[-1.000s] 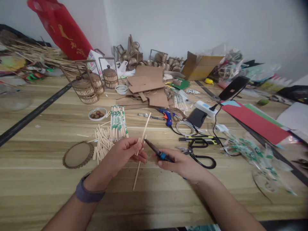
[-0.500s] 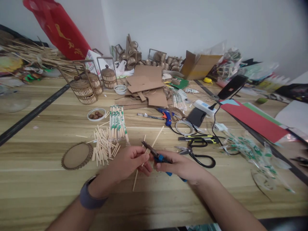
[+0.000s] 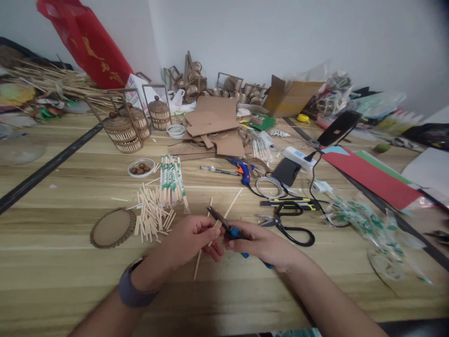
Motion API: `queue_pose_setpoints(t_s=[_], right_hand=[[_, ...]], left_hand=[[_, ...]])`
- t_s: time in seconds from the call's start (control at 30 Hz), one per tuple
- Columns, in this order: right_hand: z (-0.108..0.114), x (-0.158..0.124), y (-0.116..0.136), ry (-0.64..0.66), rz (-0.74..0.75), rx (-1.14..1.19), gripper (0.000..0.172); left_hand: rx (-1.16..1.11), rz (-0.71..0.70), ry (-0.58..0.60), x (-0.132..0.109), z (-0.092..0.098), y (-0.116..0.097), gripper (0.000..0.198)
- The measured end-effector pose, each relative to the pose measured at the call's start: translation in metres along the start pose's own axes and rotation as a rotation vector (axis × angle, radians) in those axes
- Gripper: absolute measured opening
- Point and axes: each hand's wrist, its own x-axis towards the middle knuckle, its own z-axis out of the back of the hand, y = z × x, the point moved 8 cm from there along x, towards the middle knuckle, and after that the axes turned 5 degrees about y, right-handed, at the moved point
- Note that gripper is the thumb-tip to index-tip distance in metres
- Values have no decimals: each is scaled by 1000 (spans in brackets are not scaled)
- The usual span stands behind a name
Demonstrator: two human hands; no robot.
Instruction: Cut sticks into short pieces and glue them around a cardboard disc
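Observation:
Between its thumb and fingers, my left hand (image 3: 198, 234) pinches a thin wooden chopstick (image 3: 233, 202) that slants up to the right. My right hand (image 3: 257, 243) is wrapped round blue-handled pliers (image 3: 224, 221), whose dark jaws lie across the stick close to my left fingertips. Whether the jaws are fully closed on it is hard to see. Another stick (image 3: 198, 266) lies on the table, partly behind my left hand. Left of the hands are a heap of short cut sticks (image 3: 150, 213) and a round cardboard disc (image 3: 112, 228) with a ridged edge.
Wrapped chopsticks (image 3: 171, 180) lie beyond the heap, beside a bowl of brown beads (image 3: 141, 168). Black-handled scissors (image 3: 289, 227), a utility knife (image 3: 298, 203) and a blue glue gun (image 3: 244, 171) lie to the right. Small lidded baskets (image 3: 124, 133) and cardboard sheets (image 3: 213, 117) stand farther back.
Both hands, with the stick and pliers, are in nearly the same place. The view has shifted very slightly; nothing was taken up or let go.

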Motion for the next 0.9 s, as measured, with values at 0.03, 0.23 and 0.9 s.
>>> queue_pose_setpoints(t_s=[0.03, 0.23, 0.9], right_hand=[[0, 0, 0, 0, 4, -6, 25], [0, 0, 3, -9, 46, -78, 16], [0, 0, 6, -193, 144, -471, 14]], left_hand=[[-3, 1, 0, 0, 0, 0, 42], [-4, -10, 2, 0, 0, -1, 40], [159, -14, -7, -3, -1, -8, 29]])
